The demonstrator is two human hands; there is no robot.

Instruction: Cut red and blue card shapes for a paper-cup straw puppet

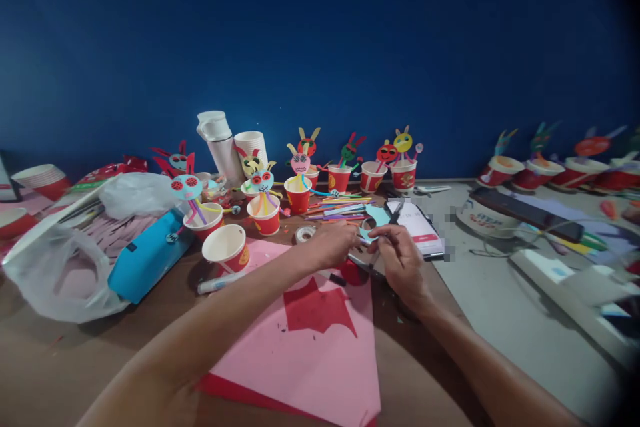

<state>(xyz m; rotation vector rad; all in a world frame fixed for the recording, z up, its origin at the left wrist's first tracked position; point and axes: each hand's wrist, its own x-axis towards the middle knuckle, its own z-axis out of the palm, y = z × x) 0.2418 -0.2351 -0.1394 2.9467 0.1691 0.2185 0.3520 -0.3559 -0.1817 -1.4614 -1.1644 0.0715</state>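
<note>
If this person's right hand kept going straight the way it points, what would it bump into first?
Probably the light blue paper cutout just ahead of the right hand, though depth is hard to judge.

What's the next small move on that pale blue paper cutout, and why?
Probably steady the pale blue paper cutout with the left hand as well. It sits between both hands, the right hand seems to pinch only near its lower edge, and the phone lies right beside it, so a two-sided hold looks safer.
</note>
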